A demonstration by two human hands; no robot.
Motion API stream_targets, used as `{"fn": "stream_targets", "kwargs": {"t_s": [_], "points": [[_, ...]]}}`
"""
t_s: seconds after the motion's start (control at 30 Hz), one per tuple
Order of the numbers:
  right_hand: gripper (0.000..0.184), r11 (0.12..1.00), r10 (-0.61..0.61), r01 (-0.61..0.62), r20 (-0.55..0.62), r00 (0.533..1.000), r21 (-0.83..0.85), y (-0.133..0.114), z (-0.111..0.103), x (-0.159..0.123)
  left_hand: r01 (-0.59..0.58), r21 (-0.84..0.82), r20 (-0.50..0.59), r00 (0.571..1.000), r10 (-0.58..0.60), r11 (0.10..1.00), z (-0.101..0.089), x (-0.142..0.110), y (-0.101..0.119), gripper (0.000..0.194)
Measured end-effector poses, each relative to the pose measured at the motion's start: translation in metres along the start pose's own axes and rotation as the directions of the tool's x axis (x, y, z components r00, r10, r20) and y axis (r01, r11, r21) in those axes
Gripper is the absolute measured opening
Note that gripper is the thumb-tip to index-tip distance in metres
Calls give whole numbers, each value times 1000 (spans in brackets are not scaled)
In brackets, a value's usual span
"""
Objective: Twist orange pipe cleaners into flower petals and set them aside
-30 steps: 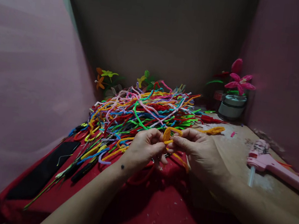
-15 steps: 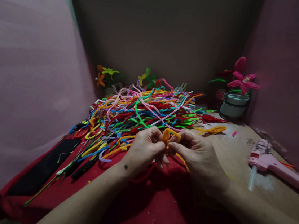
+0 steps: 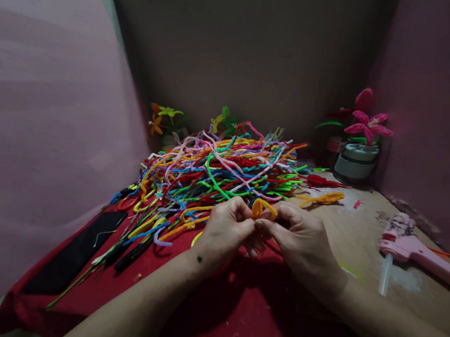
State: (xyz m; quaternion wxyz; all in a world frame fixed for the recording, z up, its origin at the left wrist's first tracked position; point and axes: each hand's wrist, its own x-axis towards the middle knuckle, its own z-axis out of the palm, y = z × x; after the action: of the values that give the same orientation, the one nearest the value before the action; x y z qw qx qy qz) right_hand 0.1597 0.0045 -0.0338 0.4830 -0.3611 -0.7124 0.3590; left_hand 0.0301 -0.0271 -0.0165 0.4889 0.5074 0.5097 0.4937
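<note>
My left hand (image 3: pixel 229 228) and my right hand (image 3: pixel 303 238) meet above the red cloth, fingertips almost touching. Between them is an orange pipe cleaner (image 3: pixel 259 207), bent into small loops. The left thumb and fingers pinch its base from one side. On the other side, the right thumb and forefinger close on the end of a loop. Fingers hide the lower part of the piece. Just behind the hands lies a large heap of pipe cleaners (image 3: pixel 225 163) in many colours.
A pink glue gun (image 3: pixel 407 248) rests at right, its clear stick pointing toward me. Behind it stands a pot (image 3: pixel 356 161) with a pink flower. An orange bundle (image 3: pixel 323 199) lies near the heap. At left are a black phone-like slab (image 3: pixel 75 254) and thin stems (image 3: pixel 75 284).
The orange loop has turned and opened wider between my fingers. Both hands remain close together, pinching it. The whole view has shifted slightly.
</note>
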Motion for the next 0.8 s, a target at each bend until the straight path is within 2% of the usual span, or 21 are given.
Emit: {"fn": "stream_targets", "kwargs": {"t_s": [0.1, 0.17, 0.27, 0.33, 0.43, 0.53, 0.63, 0.73, 0.8], "points": [[12, 978, 129, -135, 50, 990, 159, 2, 0, 3, -12, 21, 35, 999, 11, 1000, 1, -1, -2, 15], [12, 925, 218, -246, 125, 968, 290, 3, 0, 6, -23, 32, 41, 999, 22, 999, 0, 0, -3, 13], [15, 848, 243, -329, 247, 938, 417, 3, -1, 10, -27, 15, 34, 999, 27, 1000, -3, 2, -1, 12], [19, 836, 208, -315, 271, 940, 449, 1, -3, 12, -32, -1, 33, 999, 32, 999, -5, 3, 2, 11], [25, 861, 204, -287, 232, 951, 420, -2, -5, 13, -40, 7, 48, 998, 40, 999, -6, 3, 6, 9], [24, 891, 238, -292, 190, 952, 346, -3, -6, 11, -30, 17, 61, 998, 29, 999, -3, 0, 6, 11], [25, 949, 208, -228, 111, 972, 219, -1, -3, 8, -35, 33, 79, 996, 32, 999, -1, -1, 1, 13], [24, 980, 148, -152, 44, 988, 131, -2, -1, 5, -92, 99, 87, 993, 83, 991, -2, -1, -5, 12], [20, 971, 135, -137, 24, 991, 194, -3, -1, 5, -148, 186, 76, 988, 136, 971, -3, -1, -7, 11]]}}
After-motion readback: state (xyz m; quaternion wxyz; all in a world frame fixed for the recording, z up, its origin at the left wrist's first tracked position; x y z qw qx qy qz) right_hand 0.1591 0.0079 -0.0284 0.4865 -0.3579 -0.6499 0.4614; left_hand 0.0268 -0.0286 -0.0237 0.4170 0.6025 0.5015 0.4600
